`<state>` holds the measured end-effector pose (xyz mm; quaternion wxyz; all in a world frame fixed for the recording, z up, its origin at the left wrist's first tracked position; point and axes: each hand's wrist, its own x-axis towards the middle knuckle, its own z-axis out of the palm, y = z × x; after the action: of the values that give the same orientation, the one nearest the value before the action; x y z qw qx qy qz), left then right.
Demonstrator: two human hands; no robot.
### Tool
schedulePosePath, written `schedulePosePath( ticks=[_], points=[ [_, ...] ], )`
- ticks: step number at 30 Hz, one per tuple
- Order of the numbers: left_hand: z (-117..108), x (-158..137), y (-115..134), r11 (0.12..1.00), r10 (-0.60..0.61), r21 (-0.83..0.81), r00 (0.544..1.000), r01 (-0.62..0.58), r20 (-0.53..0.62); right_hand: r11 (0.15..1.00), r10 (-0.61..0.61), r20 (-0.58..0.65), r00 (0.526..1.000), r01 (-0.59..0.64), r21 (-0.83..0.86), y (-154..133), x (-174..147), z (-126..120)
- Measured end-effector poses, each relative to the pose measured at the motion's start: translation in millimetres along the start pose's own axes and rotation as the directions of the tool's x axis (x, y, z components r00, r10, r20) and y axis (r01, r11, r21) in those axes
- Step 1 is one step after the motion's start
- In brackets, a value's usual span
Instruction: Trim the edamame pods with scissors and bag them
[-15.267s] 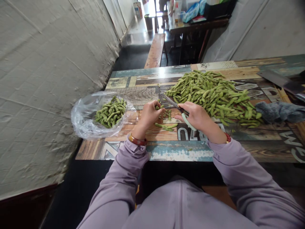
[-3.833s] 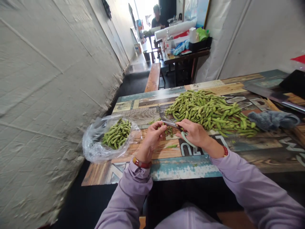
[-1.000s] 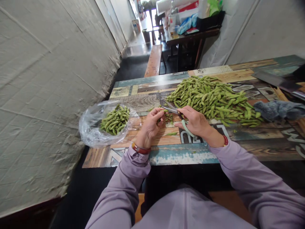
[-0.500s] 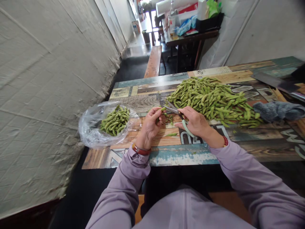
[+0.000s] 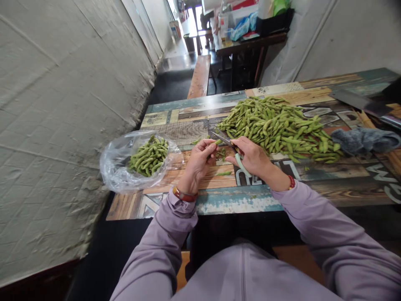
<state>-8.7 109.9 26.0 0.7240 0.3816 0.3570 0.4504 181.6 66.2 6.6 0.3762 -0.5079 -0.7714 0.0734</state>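
Between the thumb and fingers of my left hand (image 5: 200, 161) is a green edamame pod (image 5: 218, 142), one end poking out towards the right. My right hand (image 5: 252, 155) grips scissors (image 5: 242, 165) with pale green handles, their blades (image 5: 223, 137) pointing left, just beyond the pod. Whether the blades touch it I cannot tell. A big heap of edamame pods (image 5: 269, 125) lies behind and to the right of my right hand. Left of my left hand, a clear plastic bag (image 5: 114, 167) stands open with more pods (image 5: 149, 155) inside. Small green trimmings (image 5: 222, 154) lie beneath my hands.
The patchwork-patterned table (image 5: 241, 201) runs across in front of me. A grey cloth (image 5: 365, 141) and a broad dark blade (image 5: 357, 102) lie at its right side. A rough wall (image 5: 56, 125) rises on the left. Beyond are a bench (image 5: 200, 75) and a cluttered table (image 5: 250, 46).
The scissor blades have shifted slightly and now look closer together. The pod in my left hand points more to the upper right. The whole view has tilted down and shifted a little.
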Motion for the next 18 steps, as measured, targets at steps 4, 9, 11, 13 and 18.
schedulePosePath(
  ticks=[4, 9, 11, 13, 18],
  points=[
    [-1.3, 0.9, 0.4, 1.000, 0.003, -0.024, 1.000, -0.003, 0.004, 0.999, -0.026, 0.015, 1.000, 0.027, -0.036, 0.3, -1.8, -2.2],
    [-1.0, 0.9, 3.9, 0.997, -0.016, -0.082, 1.000, 0.016, 0.007, 0.995, -0.041, 0.046, 0.998, 0.045, -0.085, -0.2, -4.2, -3.8],
    [-1.0, 0.7, 5.4, 0.996, -0.025, -0.090, 1.000, 0.025, -0.010, 0.994, -0.038, 0.066, 0.997, 0.044, -0.095, -0.9, -4.6, -4.4],
    [-1.4, 0.8, 6.4, 0.994, -0.025, -0.104, 0.999, 0.021, -0.038, 0.993, -0.029, 0.085, 0.996, 0.038, -0.108, -1.3, -4.7, -5.1],
    [-3.1, 4.2, 7.9, 0.991, -0.019, -0.133, 0.990, 0.000, -0.140, 0.987, -0.002, 0.083, 0.997, 0.015, -0.157, 3.5, -5.1, -7.1]
  ],
)
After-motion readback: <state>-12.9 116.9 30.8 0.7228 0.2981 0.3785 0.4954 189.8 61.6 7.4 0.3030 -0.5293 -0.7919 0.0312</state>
